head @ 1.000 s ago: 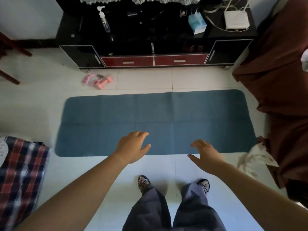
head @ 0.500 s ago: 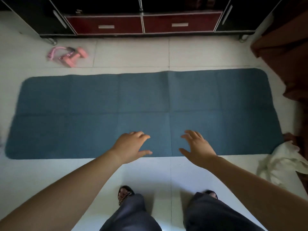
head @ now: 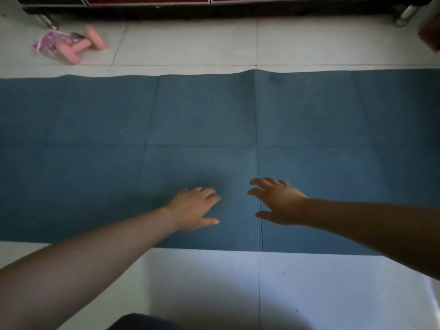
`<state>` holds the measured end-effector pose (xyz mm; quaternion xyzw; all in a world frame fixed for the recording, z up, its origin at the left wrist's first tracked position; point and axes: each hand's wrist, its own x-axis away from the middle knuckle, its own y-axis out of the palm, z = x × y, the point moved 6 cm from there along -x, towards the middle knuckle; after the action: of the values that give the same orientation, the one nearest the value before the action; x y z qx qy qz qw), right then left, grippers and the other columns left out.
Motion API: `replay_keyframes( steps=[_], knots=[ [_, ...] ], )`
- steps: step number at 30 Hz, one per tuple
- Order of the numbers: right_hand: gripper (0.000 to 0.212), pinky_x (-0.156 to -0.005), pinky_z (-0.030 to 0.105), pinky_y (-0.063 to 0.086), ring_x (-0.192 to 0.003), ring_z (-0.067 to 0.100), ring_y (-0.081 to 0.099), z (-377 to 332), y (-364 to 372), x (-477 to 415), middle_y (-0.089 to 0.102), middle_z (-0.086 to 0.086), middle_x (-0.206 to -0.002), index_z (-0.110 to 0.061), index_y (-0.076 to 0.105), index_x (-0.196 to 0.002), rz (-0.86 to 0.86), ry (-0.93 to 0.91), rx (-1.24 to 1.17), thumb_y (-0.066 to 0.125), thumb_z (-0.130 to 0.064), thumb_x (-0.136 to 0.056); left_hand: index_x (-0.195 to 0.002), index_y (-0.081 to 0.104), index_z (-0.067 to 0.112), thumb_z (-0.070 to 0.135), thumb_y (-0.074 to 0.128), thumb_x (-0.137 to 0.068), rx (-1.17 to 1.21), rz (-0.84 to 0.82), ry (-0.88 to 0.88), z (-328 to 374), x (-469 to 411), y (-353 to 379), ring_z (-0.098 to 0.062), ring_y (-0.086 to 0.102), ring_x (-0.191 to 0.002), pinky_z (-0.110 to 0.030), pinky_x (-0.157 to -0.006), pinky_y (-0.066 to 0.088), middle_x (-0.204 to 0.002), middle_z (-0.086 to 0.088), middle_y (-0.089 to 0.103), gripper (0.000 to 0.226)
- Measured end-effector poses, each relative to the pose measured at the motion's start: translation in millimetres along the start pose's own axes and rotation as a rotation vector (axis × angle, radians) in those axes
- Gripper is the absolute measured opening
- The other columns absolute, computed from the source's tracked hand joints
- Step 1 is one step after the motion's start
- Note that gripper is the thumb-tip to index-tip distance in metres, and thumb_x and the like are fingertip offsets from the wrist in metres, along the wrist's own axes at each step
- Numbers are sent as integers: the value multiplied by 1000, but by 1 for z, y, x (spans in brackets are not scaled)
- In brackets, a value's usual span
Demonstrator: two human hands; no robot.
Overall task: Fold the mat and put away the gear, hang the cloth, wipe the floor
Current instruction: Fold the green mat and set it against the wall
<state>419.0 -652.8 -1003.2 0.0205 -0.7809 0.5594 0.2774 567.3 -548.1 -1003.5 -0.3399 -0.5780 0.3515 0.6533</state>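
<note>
Bent lower than half a second ago; my feet have gone from view and bare tile floor [head: 321,282] fills the near ground. Both arms now reach past the mat's near edge. Left hand [head: 194,208] and right hand [head: 277,202] are over the blue mat [head: 202,115], fingers spread wide, holding nothing; I cannot tell whether they touch it. The mat lies flat and unfolded, its crease lines showing, one running between my hands. My guess: folding starts here, nothing done yet. Beyond the far edge, the pink dumbbells [head: 81,47] lie on tile near the cabinet [head: 214,5], not yet put away.
</note>
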Motion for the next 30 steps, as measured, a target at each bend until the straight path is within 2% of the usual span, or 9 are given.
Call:
replay_keyframes(
  steps=[3, 7, 10, 12, 14, 17, 22, 27, 30],
  knots=[
    [62, -108, 39, 29, -137, 22, 23, -5, 26, -10, 18, 1, -152, -22, 30, -141, 41, 60, -101, 52, -46, -89, -141, 30, 22, 57, 44, -89, 125, 3, -41, -1, 4, 28, -22, 38, -130, -38, -102, 38, -146, 1, 31, 65],
    [63, -107, 39, 29, -135, 22, 27, -23, 66, 2, 24, 0, -150, -19, 35, -138, 149, 253, -342, 57, -46, -86, -142, 29, 24, 54, 52, -87, 258, -11, -114, 4, 24, 53, -20, 35, -132, -34, -102, 37, -149, 4, 28, 67],
    [66, -107, 39, 27, -136, 19, 25, -25, 87, 8, 28, -3, -149, -23, 37, -138, 253, 418, -470, 62, -48, -82, -143, 26, 28, 50, 61, -83, 258, -35, -84, 0, 30, 67, -18, 29, -137, -33, -105, 34, -152, 5, 21, 72],
    [71, -110, 40, 21, -139, 19, 19, -27, 98, 8, 25, -4, -151, -23, 35, -140, 264, 456, -460, 61, -53, -80, -144, 27, 29, 48, 64, -81, 259, 4, -80, -6, 31, 68, -18, 26, -139, -32, -108, 30, -154, 5, 20, 75],
    [76, -113, 38, 15, -141, 18, 15, -31, 103, 13, 22, -4, -153, -24, 32, -141, 277, 448, -448, 61, -56, -79, -144, 28, 27, 47, 66, -80, 273, 42, -87, -11, 31, 69, -19, 25, -139, -31, -110, 26, -155, 4, 19, 77],
    [82, -115, 37, 11, -143, 18, 10, -39, 110, 22, 14, -4, -155, -26, 24, -145, 217, 385, -397, 59, -60, -78, -145, 25, 26, 47, 65, -81, 276, 11, -94, -16, 35, 81, -20, 22, -141, -30, -111, 23, -156, 2, 15, 78],
    [81, -116, 38, 6, -144, 19, 5, -41, 119, 26, 8, -3, -157, -29, 21, -146, 159, 294, -268, 55, -62, -80, -145, 24, 23, 50, 62, -82, 214, -12, -85, -24, 39, 95, -18, 19, -140, -28, -110, 22, -156, 5, 12, 79],
    [75, -113, 39, 16, -141, 24, 17, -40, 113, 22, 21, 2, -154, -27, 34, -142, 141, 257, -193, 61, -56, -79, -142, 32, 24, 52, 63, -80, 227, 6, -90, -26, 33, 89, -19, 24, -137, -30, -109, 26, -152, 3, 22, 74],
    [62, -100, 42, 40, -124, 30, 49, -43, 109, 22, 49, 8, -137, -23, 58, -124, 159, 179, -137, 74, -49, -70, -138, 38, 27, 58, 58, -81, 275, 13, -114, -21, 32, 86, -20, 26, -137, -30, -109, 26, -152, 1, 23, 68]
  ],
)
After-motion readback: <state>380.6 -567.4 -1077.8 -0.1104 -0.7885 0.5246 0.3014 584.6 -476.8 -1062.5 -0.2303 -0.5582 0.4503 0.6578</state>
